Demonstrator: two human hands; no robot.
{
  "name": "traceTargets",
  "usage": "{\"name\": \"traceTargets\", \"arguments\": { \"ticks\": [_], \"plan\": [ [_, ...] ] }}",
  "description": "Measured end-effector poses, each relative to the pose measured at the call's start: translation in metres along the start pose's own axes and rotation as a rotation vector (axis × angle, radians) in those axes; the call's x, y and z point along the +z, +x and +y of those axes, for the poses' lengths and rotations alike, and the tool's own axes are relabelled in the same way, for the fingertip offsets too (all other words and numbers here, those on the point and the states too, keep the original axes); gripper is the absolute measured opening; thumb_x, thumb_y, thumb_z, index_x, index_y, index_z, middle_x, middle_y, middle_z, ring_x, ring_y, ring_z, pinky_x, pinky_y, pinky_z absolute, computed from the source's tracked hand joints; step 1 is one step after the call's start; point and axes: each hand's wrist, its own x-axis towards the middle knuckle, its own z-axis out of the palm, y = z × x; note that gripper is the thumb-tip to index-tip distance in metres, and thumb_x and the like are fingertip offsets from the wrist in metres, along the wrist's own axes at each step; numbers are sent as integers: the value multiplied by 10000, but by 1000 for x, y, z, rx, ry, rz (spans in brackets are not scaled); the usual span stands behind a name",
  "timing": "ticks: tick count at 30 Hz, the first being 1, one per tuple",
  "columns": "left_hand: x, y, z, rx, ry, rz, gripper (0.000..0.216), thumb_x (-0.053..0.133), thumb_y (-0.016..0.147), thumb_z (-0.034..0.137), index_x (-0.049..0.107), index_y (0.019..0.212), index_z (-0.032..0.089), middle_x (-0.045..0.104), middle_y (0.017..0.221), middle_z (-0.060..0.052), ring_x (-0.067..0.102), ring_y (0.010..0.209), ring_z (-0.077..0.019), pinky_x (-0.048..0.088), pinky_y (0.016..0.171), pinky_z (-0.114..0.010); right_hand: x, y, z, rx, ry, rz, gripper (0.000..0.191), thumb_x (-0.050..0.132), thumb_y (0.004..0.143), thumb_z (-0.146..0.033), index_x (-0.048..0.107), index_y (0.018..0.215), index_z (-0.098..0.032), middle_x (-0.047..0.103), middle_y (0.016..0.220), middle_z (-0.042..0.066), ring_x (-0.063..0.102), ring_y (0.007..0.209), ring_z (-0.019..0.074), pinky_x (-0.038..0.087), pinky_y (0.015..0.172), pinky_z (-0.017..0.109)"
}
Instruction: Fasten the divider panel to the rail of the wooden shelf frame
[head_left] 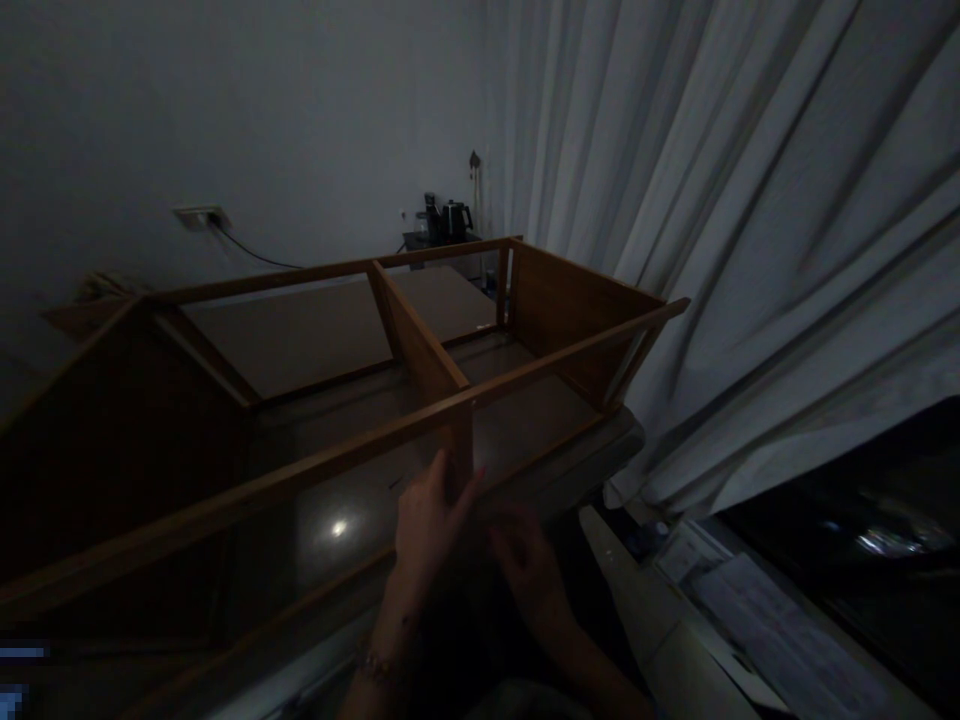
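Observation:
A brown wooden frame (352, 445) with panelled ends and open sides rests in front of me, on what looks like a bed. Its middle divider panel (420, 325) meets the near long rail. At the near end of that divider, just below the rail, my left hand (429, 515) is closed around the wood, thumb on the right side. My right hand (529, 565) is just to the right and lower, dim and slightly blurred, with curled fingers. Whatever it may hold is hidden in the dark.
Long pale curtains (637, 150) hang along the right side. A black kettle (455, 220) stands on a small dark table in the far corner. A wall socket (201, 216) with a plugged-in cable is at left. Flat packages (780, 620) lie on the floor at lower right.

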Motion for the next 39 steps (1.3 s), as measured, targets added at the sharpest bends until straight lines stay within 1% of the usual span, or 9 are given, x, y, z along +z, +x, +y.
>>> {"name": "traceTargets", "arguments": {
  "ticks": [5,14,18,21,23,27,30,33,39],
  "plan": [
    [0,-1,0,-21,31,-7,482,430,861,589,523,1125,198,697,864,-69,667,736,-201,457,586,-264,-6,4,-2,-97,-117,-51,196,544,890,-353,665,919,-203,688,901,47,660,827,189,523,759,290],
    [1,0,-1,0,27,9,471,434,860,585,534,1101,193,696,864,-69,669,754,-204,463,610,-270,-26,14,-2,-394,-271,-282,135,584,893,-255,672,993,-231,691,920,19,630,888,161,512,797,286],
    [1,0,-1,-1,53,19,459,439,859,573,540,1086,187,693,827,-68,667,727,-203,453,580,-262,-25,21,4,-598,-411,-285,115,573,904,-252,664,971,-230,706,894,14,629,888,171,505,830,323],
    [2,0,-2,6,46,20,452,433,863,566,530,1103,196,694,828,-63,668,733,-202,459,593,-265,-22,21,17,-754,-554,-250,130,564,911,-266,662,996,-262,712,950,16,633,927,185,492,863,356],
    [2,0,-3,8,33,19,458,431,862,573,524,1113,201,695,841,-64,670,738,-203,464,604,-268,-19,19,27,-808,-605,-216,159,558,916,-271,654,1042,-279,711,995,20,638,937,186,498,846,346],
    [1,1,-2,-3,40,13,492,430,859,583,524,1139,189,697,848,-74,666,721,-203,461,600,-272,-14,15,42,-795,-599,-157,158,536,929,-265,642,1047,-268,715,967,18,650,911,169,499,834,320],
    [0,0,-1,-17,45,7,500,437,857,582,527,1139,178,699,874,-83,667,738,-205,456,592,-266,-10,15,43,-771,-573,-136,130,525,932,-275,632,1001,-247,708,914,24,649,877,167,503,814,311],
    [0,0,0,-7,32,8,469,433,865,568,524,1128,191,698,882,-76,666,737,-197,452,592,-258,-7,18,42,-815,-556,-120,127,495,941,-281,608,969,-231,690,908,42,638,867,179,502,815,325],
    [2,-1,-2,9,48,27,428,433,865,568,536,1064,203,686,823,-53,663,712,-195,446,583,-259,3,23,50,-835,-498,-91,159,424,954,-279,566,923,-217,661,841,58,622,848,196,506,783,349]
  ]
}}
